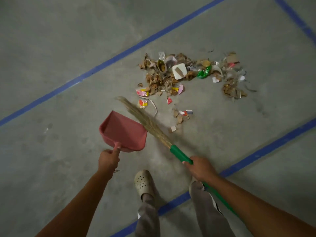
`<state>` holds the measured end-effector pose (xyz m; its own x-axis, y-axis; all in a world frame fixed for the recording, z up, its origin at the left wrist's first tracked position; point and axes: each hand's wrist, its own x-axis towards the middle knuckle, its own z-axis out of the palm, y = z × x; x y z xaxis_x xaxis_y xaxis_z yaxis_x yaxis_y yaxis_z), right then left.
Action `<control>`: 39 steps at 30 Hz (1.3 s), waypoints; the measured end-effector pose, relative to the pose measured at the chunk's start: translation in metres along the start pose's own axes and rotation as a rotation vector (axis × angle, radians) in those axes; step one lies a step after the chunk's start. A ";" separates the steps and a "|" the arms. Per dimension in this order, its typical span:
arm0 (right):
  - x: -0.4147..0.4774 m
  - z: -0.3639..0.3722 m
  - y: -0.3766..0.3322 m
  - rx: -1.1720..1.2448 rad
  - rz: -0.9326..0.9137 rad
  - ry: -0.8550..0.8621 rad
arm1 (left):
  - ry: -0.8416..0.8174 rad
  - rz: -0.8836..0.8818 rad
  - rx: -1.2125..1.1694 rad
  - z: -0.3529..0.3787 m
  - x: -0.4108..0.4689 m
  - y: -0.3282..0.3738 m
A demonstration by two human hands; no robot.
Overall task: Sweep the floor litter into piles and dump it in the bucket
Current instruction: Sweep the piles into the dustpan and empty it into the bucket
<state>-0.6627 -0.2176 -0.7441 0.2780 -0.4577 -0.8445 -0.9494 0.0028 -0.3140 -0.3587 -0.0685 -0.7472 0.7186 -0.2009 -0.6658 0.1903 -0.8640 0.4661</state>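
Note:
A pile of litter [188,74], dry leaves, wrappers and a white box, lies on the grey concrete floor ahead of me. Smaller scraps [181,115] lie nearer. My left hand [108,159] grips the handle of an empty red dustpan [124,132], whose mouth points away from me. My right hand [200,168] holds the green handle of a straw broom [147,120]. Its bristles reach up and left, past the dustpan's right edge, near an orange wrapper [142,103]. No bucket is in view.
Blue tape lines [109,61] cross the floor diagonally, one behind the litter and one [256,153] close to my feet. My left foot in a pale perforated clog [142,183] stands between my arms.

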 end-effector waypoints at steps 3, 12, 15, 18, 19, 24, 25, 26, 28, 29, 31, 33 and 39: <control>0.068 0.061 -0.002 0.070 0.059 -0.009 | -0.030 0.009 0.071 0.029 0.069 -0.040; 0.132 0.121 0.047 0.213 0.279 0.264 | -0.172 0.118 0.221 0.064 0.168 -0.062; 0.104 0.108 0.060 0.364 0.294 0.373 | -0.210 0.153 0.252 0.065 0.160 -0.042; 0.063 0.102 0.073 0.434 0.277 0.435 | -0.229 0.166 0.274 0.063 0.144 -0.026; 0.049 0.103 0.078 0.427 0.265 0.442 | -0.236 0.169 0.284 0.062 0.139 -0.023; 0.006 0.129 0.100 0.268 0.201 0.336 | -0.268 0.136 0.345 0.064 0.124 -0.035; 0.006 0.137 0.103 0.234 0.218 0.276 | -0.277 0.123 0.356 0.067 0.123 -0.042; 0.009 0.144 0.107 0.201 0.234 0.215 | -0.285 0.108 0.366 0.070 0.123 -0.048; 0.024 0.154 0.118 0.125 0.315 0.109 | -0.291 0.098 0.374 0.078 0.123 -0.059; 0.034 0.155 0.122 0.115 0.374 0.095 | -0.293 0.102 0.373 0.082 0.122 -0.063; 0.052 0.149 0.127 0.141 0.449 0.173 | -0.297 0.111 0.370 0.091 0.120 -0.066; 0.067 0.133 0.130 0.168 0.457 0.252 | -0.311 0.129 0.364 0.100 0.116 -0.061; 0.075 0.066 0.132 0.299 0.360 0.369 | -0.329 0.183 0.306 0.127 0.098 -0.015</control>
<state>-0.7579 -0.1931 -0.8775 -0.1743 -0.6602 -0.7305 -0.8772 0.4411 -0.1894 -0.3763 -0.1340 -0.8930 0.4632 -0.4549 -0.7606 -0.1600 -0.8870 0.4331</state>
